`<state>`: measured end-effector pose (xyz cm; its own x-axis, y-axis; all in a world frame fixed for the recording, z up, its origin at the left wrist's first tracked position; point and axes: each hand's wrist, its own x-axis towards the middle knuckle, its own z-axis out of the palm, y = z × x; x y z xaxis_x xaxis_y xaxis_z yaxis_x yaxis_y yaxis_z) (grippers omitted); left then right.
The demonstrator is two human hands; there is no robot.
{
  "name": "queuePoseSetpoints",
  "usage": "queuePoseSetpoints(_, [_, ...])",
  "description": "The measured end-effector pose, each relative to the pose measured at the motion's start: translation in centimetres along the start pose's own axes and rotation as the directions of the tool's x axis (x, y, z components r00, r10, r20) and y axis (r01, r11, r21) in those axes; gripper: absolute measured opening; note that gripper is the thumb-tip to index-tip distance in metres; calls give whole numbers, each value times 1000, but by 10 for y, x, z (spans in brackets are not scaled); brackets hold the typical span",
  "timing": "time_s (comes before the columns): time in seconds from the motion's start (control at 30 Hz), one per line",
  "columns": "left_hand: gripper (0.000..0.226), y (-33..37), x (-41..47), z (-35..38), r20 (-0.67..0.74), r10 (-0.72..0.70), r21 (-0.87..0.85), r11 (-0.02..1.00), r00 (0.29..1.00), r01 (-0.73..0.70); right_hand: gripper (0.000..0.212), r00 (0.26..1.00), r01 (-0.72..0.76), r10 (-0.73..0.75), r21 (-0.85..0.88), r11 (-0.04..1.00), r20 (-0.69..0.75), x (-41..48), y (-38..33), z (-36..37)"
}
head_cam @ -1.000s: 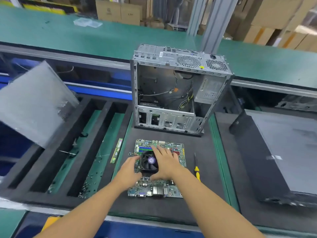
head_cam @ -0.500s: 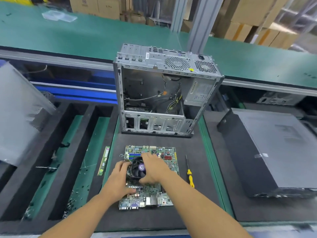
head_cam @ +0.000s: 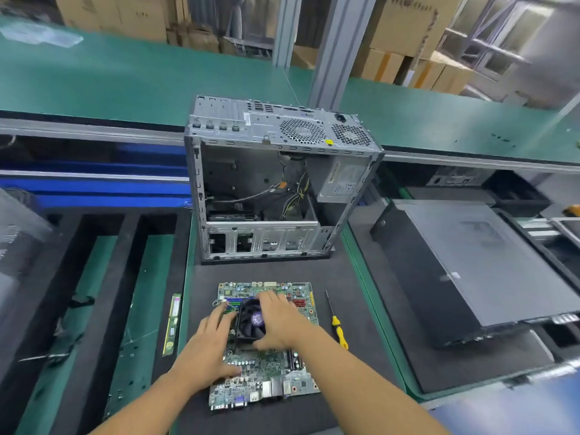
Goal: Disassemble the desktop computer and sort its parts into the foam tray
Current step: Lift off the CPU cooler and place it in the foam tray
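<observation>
A green motherboard (head_cam: pixel 266 372) lies flat on the black foam mat (head_cam: pixel 354 277) in front of me. On it sits a black cooler fan (head_cam: pixel 251 320) with a purple hub. My right hand (head_cam: pixel 279 321) grips the fan from its right side, fingers curled over the far edge and thumb at the near edge. My left hand (head_cam: pixel 207 350) rests on the board left of the fan, fingers spread and touching the fan's left edge. The opened grey computer case (head_cam: pixel 276 183) stands behind the board with loose cables inside.
A yellow-handled screwdriver (head_cam: pixel 337 321) lies right of the board. A RAM stick (head_cam: pixel 172 324) lies on the green strip to the left. Black foam tray slots (head_cam: pixel 131 293) run along the left. A black closed computer case (head_cam: pixel 470 268) lies at the right.
My right hand has shifted from lying over the fan to gripping its right side. My left hand stays on the board's left part. The camera view has moved closer and slightly left.
</observation>
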<state>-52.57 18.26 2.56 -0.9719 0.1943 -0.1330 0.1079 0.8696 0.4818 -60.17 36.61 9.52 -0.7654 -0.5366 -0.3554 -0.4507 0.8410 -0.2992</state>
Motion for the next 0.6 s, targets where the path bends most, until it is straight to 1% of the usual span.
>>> queuePoseSetpoints(0.07, [110, -4, 3, -3, -32, 39, -32, 999, 999, -40, 93, 1000, -9, 9, 5, 1000, 18, 0, -1, 3])
queuePoseSetpoints(0.13, [101, -4, 6, -6, -49, 35, -127, 991, 998, -41, 93, 1000, -2, 2, 20, 1000, 32, 0, -1, 5])
queuePoseSetpoints(0.2, [89, -4, 7, -7, -66, 21, -170, 985, 998, -32, 91, 999, 7, -9, 48, 999, 36, 0, -3, 5])
queuePoseSetpoints(0.23, [82, -4, 7, -7, -89, 2, -186, 982, 996, -18, 90, 1000, 9, -10, 50, 999, 28, 0, -3, 4])
queuePoseSetpoints(0.3, [78, -2, 6, -10, -95, -67, -251, 967, 993, 41, 89, 1000, 12, -13, 75, 997, 3, 0, -3, 0])
queuePoseSetpoints(0.33, [78, -2, 6, -12, -81, -96, -288, 955, 992, 69, 88, 1000, 11, -10, 124, 992, -9, 0, 0, -2])
queuePoseSetpoints(0.37, [78, -2, 6, -14, -76, -113, -321, 943, 991, 83, 88, 1000, -1, 5, 207, 978, -18, -2, 3, -4])
queuePoseSetpoints(0.43, [76, 0, 7, -18, -92, -148, -405, 909, 985, 99, 87, 998, -53, 61, 431, 901, -5, -6, 11, -12])
queuePoseSetpoints(0.5, [73, 6, 10, -25, -79, -205, -507, 851, 976, 138, 82, 993, -113, 112, 623, 774, 41, -9, 20, -21])
queuePoseSetpoints(0.6, [71, 24, 19, -36, 19, -261, -637, 741, 965, 213, 67, 980, -189, 159, 783, 592, 116, -16, 35, -33])
